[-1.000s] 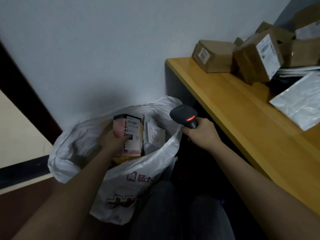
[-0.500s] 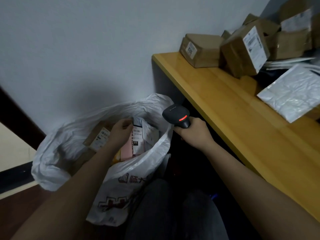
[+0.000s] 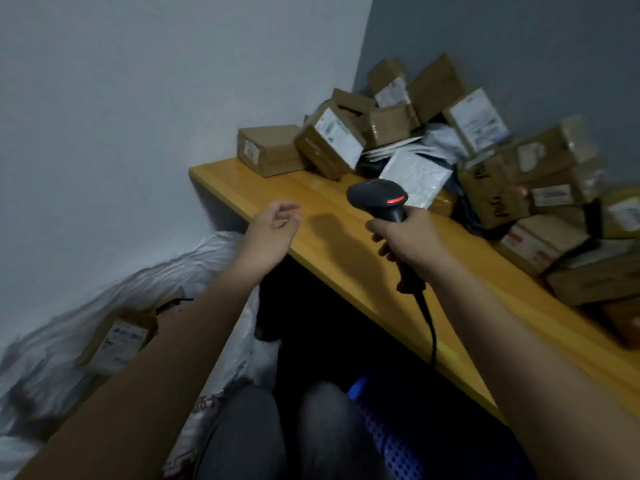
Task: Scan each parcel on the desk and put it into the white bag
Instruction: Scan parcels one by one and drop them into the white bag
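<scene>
Right hand (image 3: 405, 237) wraps the scanner (image 3: 379, 199) handle, ready to aim at the parcels (image 3: 398, 133) heaped on the desk (image 3: 311, 216); left hand (image 3: 273, 226), empty and loosely curled, hangs free for picking; white bag (image 3: 194, 268) waits below-left.

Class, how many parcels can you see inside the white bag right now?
1: a labelled cardboard box lying inside the white bag, near its open top. More parcels may be hidden beneath it or in the bag's folds.

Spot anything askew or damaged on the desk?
The parcels on the desk lie in a loose heap against the corner wall, boxes tilted and leaning on each other. No spill or clear damage shows, though the right side is blurred.
</scene>
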Demonstrator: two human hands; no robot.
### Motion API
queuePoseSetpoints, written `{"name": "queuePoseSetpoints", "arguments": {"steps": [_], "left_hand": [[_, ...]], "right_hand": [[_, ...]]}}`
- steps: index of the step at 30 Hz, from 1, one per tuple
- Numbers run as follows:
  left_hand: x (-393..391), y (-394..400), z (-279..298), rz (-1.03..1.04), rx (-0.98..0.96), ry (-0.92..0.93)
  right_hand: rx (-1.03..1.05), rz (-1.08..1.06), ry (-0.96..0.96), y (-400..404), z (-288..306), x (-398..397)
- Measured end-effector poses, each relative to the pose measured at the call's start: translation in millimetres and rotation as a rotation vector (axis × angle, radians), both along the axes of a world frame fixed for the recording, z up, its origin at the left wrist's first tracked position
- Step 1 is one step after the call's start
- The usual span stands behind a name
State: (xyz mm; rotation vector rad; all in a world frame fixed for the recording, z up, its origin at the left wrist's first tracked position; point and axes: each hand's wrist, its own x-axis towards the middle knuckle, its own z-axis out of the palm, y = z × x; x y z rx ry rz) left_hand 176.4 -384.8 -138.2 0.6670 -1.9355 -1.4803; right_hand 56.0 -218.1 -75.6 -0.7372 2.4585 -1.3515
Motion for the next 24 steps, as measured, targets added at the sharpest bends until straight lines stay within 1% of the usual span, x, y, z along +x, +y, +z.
{"name": "queuePoseSetpoints", "arguments": {"steps": [3,6,9,12,16,19,21,24], "left_hand": [[-45,20,23,-0.064,-0.047,-0.058],[-94,50,40,-0.144,-0.122,-0.128],[-141,86,48,-0.219,-0.194,-0.135],[-185,124,56,-0.308,-0.231,-0.154],[-235,177,72,-0.453,-0.261,-0.206],[-264,219,82,-0.525,-0.298,-0.205],[-278,249,85,-0.615,-0.304,-0.186],[-289,291,87,-0.759,-0.334,-0.164]], "right_hand": [[-0.065,-0.113,0.06,44,25,-35],[-0.119,-0.254,0.079,82,35,-72],[-0.087,-0.352,0.105,118,37,-101],[-0.039,-0.418,0.197,157,39,-120],[-0.065,-0.51,0.299,204,46,-140],[-0.102,-0.572,0.284,235,57,-148],[-0.126,-0.615,0.26,256,63,-153],[-0.213,-0.703,0.233,291,63,-156]]}}
